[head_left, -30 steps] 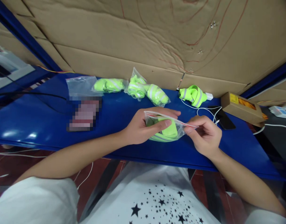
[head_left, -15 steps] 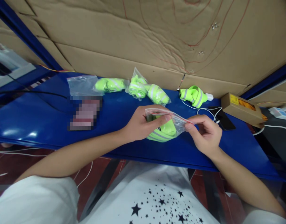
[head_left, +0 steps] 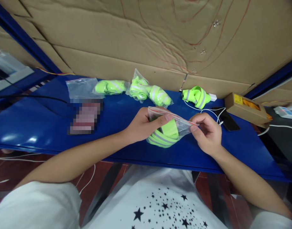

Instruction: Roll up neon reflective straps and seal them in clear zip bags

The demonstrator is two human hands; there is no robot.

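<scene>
Slightly lower than half a second ago, the neon strap (head_left: 163,138) inside the clear bag (head_left: 184,128) sags below the left thumb, and the right hand (head_left: 209,134) has shifted a little toward the left hand (head_left: 141,125). Both hold that bag above the near part of the blue counter (head_left: 246,148). The left thumb presses its front while the other fingers go behind it, largely hidden, so the hand is clamped on bag and strap together. The right thumb and forefinger pinch the far end of the red-lined zip edge. Whether the zip is sealed all along, I cannot tell. The strap lies coiled, its grey stripes showing through the plastic.

Along the cardboard wall (head_left: 127,60), three more clear bags each hold a rolled neon strap: a left one (head_left: 110,86), a middle one (head_left: 137,88) and a right one (head_left: 159,96), the last two touching. A flat clear bag (head_left: 79,89) lies at their left end. Farther right rests an unbagged strap (head_left: 196,97), then an open cardboard box (head_left: 246,115) with something orange inside.
</scene>
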